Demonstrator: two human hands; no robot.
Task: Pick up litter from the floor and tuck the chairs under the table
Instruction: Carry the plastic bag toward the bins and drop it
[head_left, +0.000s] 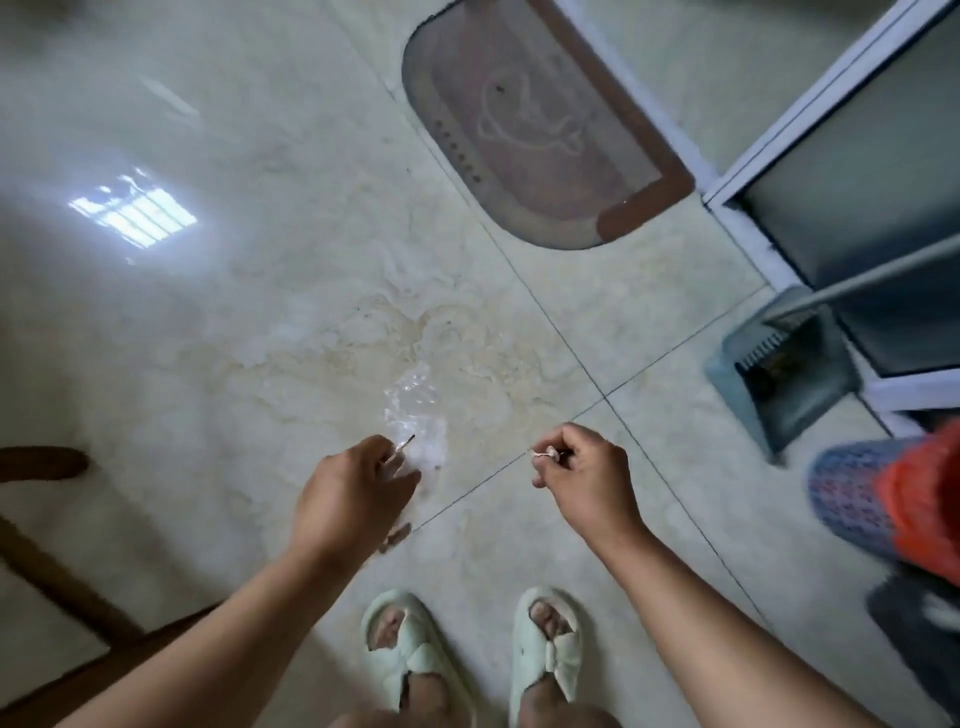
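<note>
My left hand (353, 493) is low over the tiled floor and grips a crumpled clear plastic wrapper (415, 415) together with a thin stick (402, 446). My right hand (582, 467) is curled and pinches a small white scrap of litter (545, 454) between thumb and fingers. A small brown bit (396, 535) lies on the floor just below my left hand. Dark wooden chair parts (47, 519) show at the left edge.
A brown oval door mat (540, 130) lies ahead. A grey-blue dustpan with a long handle (789, 364) leans by the sliding door frame (748, 223) on the right. Colourful shoes (893, 499) sit at the right edge. My feet in pale slippers (467, 654) stand below.
</note>
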